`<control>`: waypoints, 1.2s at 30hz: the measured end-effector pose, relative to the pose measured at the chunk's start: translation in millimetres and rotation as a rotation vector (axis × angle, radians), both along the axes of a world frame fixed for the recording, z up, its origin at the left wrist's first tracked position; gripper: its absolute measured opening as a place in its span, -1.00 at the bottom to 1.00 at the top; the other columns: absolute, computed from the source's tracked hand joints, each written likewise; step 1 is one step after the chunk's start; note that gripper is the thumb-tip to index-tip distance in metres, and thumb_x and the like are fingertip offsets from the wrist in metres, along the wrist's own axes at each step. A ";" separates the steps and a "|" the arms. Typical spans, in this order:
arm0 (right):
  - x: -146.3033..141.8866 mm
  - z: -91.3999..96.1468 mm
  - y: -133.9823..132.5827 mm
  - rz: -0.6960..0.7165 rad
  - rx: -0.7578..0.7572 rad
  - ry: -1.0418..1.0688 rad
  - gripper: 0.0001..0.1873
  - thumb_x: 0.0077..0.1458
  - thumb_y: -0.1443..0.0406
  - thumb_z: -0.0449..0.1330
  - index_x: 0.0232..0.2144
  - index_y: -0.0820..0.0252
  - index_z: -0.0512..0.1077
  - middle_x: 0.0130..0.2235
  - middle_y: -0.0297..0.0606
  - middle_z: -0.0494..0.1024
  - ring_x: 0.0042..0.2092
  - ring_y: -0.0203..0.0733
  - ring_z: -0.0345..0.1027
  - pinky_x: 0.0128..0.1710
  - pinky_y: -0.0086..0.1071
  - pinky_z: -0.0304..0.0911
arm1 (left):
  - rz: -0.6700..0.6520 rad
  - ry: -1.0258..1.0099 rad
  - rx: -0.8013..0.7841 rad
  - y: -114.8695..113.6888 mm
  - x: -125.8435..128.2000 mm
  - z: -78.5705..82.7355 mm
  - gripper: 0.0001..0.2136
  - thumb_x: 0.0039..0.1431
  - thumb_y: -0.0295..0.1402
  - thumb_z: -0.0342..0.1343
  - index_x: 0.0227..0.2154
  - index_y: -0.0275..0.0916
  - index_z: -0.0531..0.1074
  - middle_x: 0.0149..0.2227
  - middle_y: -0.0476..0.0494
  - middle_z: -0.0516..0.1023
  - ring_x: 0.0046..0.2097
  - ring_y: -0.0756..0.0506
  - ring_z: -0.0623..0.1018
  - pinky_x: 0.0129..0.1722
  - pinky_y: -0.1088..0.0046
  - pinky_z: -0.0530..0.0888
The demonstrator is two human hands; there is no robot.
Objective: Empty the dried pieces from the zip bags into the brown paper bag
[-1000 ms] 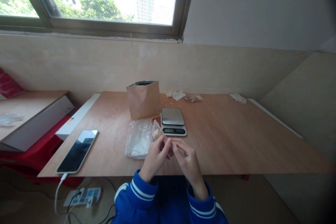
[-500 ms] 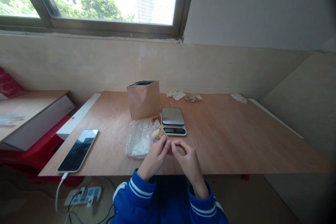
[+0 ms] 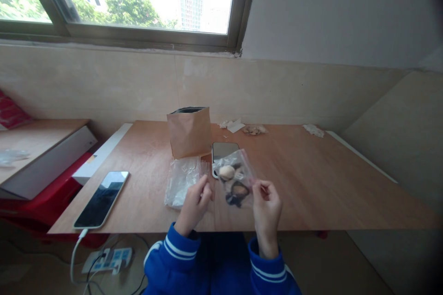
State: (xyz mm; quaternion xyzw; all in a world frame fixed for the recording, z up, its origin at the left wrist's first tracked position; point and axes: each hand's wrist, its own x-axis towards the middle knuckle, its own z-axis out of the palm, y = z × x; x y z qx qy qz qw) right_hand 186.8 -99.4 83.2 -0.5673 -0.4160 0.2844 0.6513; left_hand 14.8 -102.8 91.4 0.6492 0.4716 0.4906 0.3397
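Right hand (image 3: 266,207) pinches the corner of a clear zip bag (image 3: 242,163) holding pale and dark pieces (image 3: 233,184), lifted above the tabletop (image 3: 311,193); left hand (image 3: 194,207) loosely curled, empty, just beside it.

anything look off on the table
Yes, along the far edge of the wooden table: white paper-like scraps and crumbly tan flakes lie loose, with another white scrap further right. They look like stray litter, well away from the clear zip bag in the right hand.

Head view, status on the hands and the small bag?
Right hand pinching clear zip bag by its edge. Left hand empty, beside it. Bag hides part of digital scale.
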 end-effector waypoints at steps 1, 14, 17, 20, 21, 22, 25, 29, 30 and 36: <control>3.0 1.2 1.0 -0.040 0.002 0.019 -0.67 0.04 0.03 0.23 -0.43 0.19 0.42 -0.29 -0.10 0.62 -0.24 -0.04 0.51 -0.24 -0.25 0.41 | 0.056 -0.015 0.004 0.5 -3.8 0.1 -0.69 0.31 -0.26 -0.16 -0.56 -0.19 0.20 -0.59 0.02 0.31 -0.51 0.00 0.34 -0.43 0.47 0.27; -39.1 5.9 -11.7 0.473 -0.058 0.033 -0.73 0.08 0.10 0.24 -0.38 0.21 0.47 -0.36 -0.21 0.60 -0.31 -0.13 0.51 -0.27 -0.31 0.44 | -0.102 -0.006 -0.146 3.0 15.8 -7.7 -0.69 0.34 -0.13 -0.18 -0.35 -0.23 0.31 -0.52 -0.01 0.38 -0.50 0.00 0.38 -0.51 0.51 0.30; -37.2 5.1 -11.3 0.447 -0.043 0.038 -0.73 0.08 0.10 0.24 -0.41 0.20 0.44 -0.39 -0.22 0.58 -0.34 -0.14 0.51 -0.31 -0.32 0.44 | -0.091 0.079 -0.071 3.6 15.2 -7.9 -0.71 0.33 -0.18 -0.16 -0.41 -0.23 0.31 -0.49 -0.03 0.40 -0.48 0.01 0.39 -0.48 0.51 0.28; -27.0 1.4 -6.3 0.259 -0.016 0.019 -0.71 0.05 0.08 0.24 -0.42 0.19 0.40 -0.34 -0.18 0.60 -0.33 -0.14 0.51 -0.31 -0.32 0.43 | -0.015 0.173 -0.006 2.5 13.9 -7.5 -0.73 0.29 -0.26 -0.11 -0.51 -0.23 0.27 -0.56 0.02 0.33 -0.52 0.03 0.32 -0.50 0.52 0.21; -21.0 -0.7 -3.5 0.139 -0.001 0.029 -0.69 0.03 0.07 0.25 -0.42 0.19 0.38 -0.32 -0.16 0.61 -0.34 -0.14 0.52 -0.33 -0.32 0.43 | 0.026 0.192 0.003 2.1 12.5 -7.8 -0.72 0.27 -0.29 -0.10 -0.55 -0.22 0.23 -0.59 0.04 0.27 -0.54 0.04 0.29 -0.50 0.52 0.18; -14.1 -3.0 -0.6 0.018 0.013 0.053 -0.68 0.01 0.06 0.27 -0.42 0.18 0.34 -0.33 -0.15 0.61 -0.36 -0.15 0.51 -0.36 -0.32 0.42 | 0.063 0.204 0.006 1.9 10.6 -8.2 -0.72 0.25 -0.31 -0.10 -0.59 -0.22 0.20 -0.62 0.06 0.22 -0.55 0.05 0.26 -0.51 0.52 0.16; 4.7 -8.0 5.4 -0.155 0.035 0.151 -0.62 -0.06 0.05 0.31 -0.43 0.16 0.26 -0.39 -0.19 0.59 -0.44 -0.16 0.49 -0.47 -0.33 0.41 | 0.092 0.183 -0.021 2.1 3.7 -9.3 -0.70 0.22 -0.32 -0.09 -0.63 -0.21 0.14 -0.65 0.08 0.17 -0.56 0.05 0.24 -0.50 0.51 0.15; 7.9 -2.8 3.4 -0.076 0.049 0.204 -0.61 -0.01 0.03 0.28 -0.38 0.16 0.26 -0.27 -0.11 0.60 -0.38 -0.14 0.52 -0.46 -0.32 0.44 | 0.019 0.026 -0.067 4.0 0.3 -8.6 -0.64 0.28 -0.22 -0.12 -0.63 -0.21 0.20 -0.63 0.04 0.26 -0.53 0.02 0.32 -0.47 0.50 0.23; 4.8 0.2 2.3 -0.060 0.060 0.220 -0.61 0.00 0.03 0.28 -0.36 0.16 0.26 -0.24 -0.10 0.60 -0.38 -0.14 0.52 -0.45 -0.32 0.44 | 0.015 -0.042 -0.075 5.0 1.0 -8.9 -0.62 0.30 -0.17 -0.14 -0.61 -0.21 0.24 -0.59 0.02 0.31 -0.50 0.00 0.35 -0.44 0.49 0.28; -30.2 8.2 6.9 0.045 0.091 0.363 -0.64 0.05 0.03 0.25 -0.33 0.15 0.25 -0.20 -0.14 0.59 -0.46 -0.21 0.50 -0.46 -0.32 0.42 | 0.149 -0.529 -0.111 19.3 11.6 -29.5 -0.64 0.22 0.00 -0.02 -0.24 -0.21 0.45 -0.21 -0.15 0.52 -0.13 -0.13 0.49 -0.08 0.36 0.41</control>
